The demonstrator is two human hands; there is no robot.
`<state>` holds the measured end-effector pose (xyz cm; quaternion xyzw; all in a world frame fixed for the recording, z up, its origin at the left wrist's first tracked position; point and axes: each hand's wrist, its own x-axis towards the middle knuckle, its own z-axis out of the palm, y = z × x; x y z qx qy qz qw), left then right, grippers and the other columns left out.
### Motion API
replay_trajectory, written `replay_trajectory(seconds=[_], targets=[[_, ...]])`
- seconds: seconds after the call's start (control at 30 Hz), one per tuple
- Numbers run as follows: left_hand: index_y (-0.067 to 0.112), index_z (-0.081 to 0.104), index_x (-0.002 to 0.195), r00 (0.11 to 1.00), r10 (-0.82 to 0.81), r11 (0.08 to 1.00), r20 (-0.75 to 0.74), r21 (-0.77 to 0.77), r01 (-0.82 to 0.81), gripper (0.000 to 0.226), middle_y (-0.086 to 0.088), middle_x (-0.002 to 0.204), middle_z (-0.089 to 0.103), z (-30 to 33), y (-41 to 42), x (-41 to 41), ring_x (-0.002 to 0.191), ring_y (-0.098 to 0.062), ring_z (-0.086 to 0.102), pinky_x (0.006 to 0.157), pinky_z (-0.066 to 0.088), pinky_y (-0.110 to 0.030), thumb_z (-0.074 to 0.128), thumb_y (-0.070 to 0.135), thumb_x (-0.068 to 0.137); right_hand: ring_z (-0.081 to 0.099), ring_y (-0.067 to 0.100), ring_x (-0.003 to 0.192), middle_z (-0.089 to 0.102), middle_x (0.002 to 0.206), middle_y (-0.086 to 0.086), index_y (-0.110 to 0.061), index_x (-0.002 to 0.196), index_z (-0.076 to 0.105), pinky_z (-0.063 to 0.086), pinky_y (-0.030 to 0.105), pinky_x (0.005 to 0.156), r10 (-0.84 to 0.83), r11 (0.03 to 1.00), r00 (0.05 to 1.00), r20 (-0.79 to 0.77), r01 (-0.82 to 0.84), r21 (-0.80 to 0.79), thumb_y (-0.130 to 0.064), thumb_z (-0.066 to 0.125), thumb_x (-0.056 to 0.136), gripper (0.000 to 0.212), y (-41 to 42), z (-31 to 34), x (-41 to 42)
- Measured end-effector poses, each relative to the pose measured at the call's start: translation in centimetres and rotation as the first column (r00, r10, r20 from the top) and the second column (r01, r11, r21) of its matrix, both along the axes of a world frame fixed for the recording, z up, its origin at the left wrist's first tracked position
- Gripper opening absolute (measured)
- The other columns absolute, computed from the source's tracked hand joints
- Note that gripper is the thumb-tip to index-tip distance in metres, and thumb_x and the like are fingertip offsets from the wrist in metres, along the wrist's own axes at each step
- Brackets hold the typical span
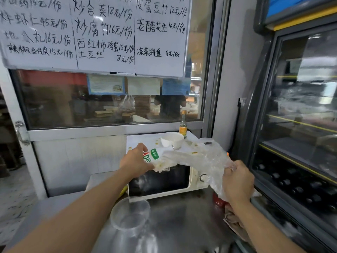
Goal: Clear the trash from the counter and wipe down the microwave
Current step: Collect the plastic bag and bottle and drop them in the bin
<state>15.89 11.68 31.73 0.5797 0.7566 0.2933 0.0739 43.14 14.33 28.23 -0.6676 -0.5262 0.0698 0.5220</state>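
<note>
Both hands up over the microwave [164, 181], trash in each.

The microwave sits on the steel counter [178, 216], hemmed by the window wall behind and the drinks fridge [295, 125] close on the right; a clear bowl [129, 212] stands just in front. On its stained top: a white bowl [172, 139] and a small bottle [183, 125] at the back edge. The left hand [135, 159] curls round a green-and-white carton [155, 156]; the right hand [237, 179] bunches a clear plastic bag [206, 157], which drapes across the top's front edge.
</note>
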Motion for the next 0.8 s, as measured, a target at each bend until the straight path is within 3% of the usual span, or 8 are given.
replay_trajectory(seconds=[0.1,0.17,0.43,0.63,0.8], targets=[[0.025,0.042,0.104,1.000,0.025,1.000,0.013,-0.015,-0.025,0.052,0.000,0.099,0.062,-0.4,-3.3,2.4,0.085,-0.020,0.060,0.074,0.053,-0.034,0.078,0.029,0.067,0.053,0.031,0.075,0.065,0.093,0.020,-0.001,0.085,0.056,0.035,0.032,0.061,0.052,0.998,0.997,-0.050,-0.051,0.021,-0.004,0.049,0.087,0.008,-2.8,0.1,2.4],[0.024,0.044,0.108,0.999,0.038,0.999,0.013,-0.035,-0.038,0.054,-0.001,0.099,0.063,-0.7,-5.2,3.9,0.088,-0.022,0.060,0.078,0.053,-0.036,0.078,0.031,0.066,0.050,0.030,0.072,0.063,0.088,0.020,-0.008,0.075,0.048,0.034,0.032,0.059,0.051,0.999,0.997,-0.061,-0.050,0.008,-0.004,0.049,0.086,0.012,-4.5,0.0,3.9],[0.027,0.043,0.102,0.999,0.036,0.996,0.004,-0.077,-0.035,0.051,0.004,0.091,0.061,-1.3,-10.5,9.0,0.085,-0.018,0.061,0.079,0.055,-0.037,0.078,0.031,0.065,0.056,0.038,0.085,0.063,0.092,0.022,-0.002,0.088,0.058,0.035,0.033,0.062,0.036,0.998,0.998,-0.048,-0.039,-0.054,-0.005,0.051,0.084,0.008,-9.6,-0.2,8.7],[0.029,0.043,0.099,0.999,-0.035,0.998,0.029,-0.054,0.036,0.049,0.002,0.093,0.064,-1.9,-13.0,11.5,0.081,-0.017,0.061,0.072,0.054,-0.033,0.078,0.031,0.064,0.057,0.039,0.088,0.063,0.095,0.024,0.001,0.089,0.058,0.031,0.032,0.063,-0.015,0.998,0.999,-0.036,0.013,-0.060,-0.004,0.052,0.086,0.008,-14.2,-0.5,11.1],[0.025,0.046,0.103,0.991,-0.126,0.991,0.049,-0.047,0.128,0.053,0.001,0.094,0.065,-3.5,-15.2,12.9,0.081,-0.015,0.063,0.070,0.056,-0.033,0.081,0.027,0.063,0.057,0.041,0.088,0.062,0.093,0.025,0.000,0.090,0.058,0.036,0.035,0.063,-0.100,0.989,0.995,-0.016,0.098,-0.110,-0.008,0.052,0.086,0.010,-17.9,-1.3,12.7]])
